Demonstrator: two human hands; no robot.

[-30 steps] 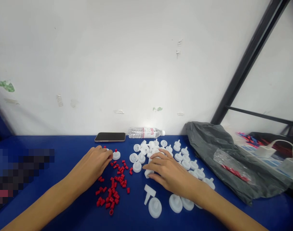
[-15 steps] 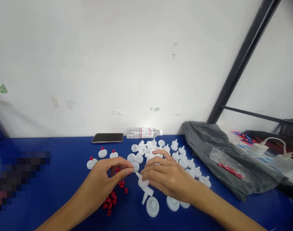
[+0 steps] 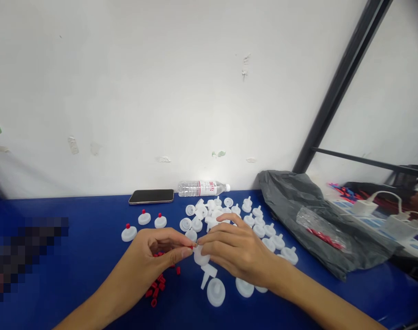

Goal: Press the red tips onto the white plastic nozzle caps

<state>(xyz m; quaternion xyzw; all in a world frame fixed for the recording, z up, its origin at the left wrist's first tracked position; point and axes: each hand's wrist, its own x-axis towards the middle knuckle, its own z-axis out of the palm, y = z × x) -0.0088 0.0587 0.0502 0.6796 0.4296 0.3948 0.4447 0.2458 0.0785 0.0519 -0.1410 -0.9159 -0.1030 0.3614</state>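
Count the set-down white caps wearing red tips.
3: the leftmost cap, beyond the left hand; the middle cap, near the phone; the rightmost cap, beside it. The left hand may hide more.

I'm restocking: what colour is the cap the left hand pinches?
The cap is red, in the head view.

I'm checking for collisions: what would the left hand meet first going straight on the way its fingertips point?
Most likely the white lid held by the right hand; the left hand looks close to it or touching, but one view leaves the gap unclear.
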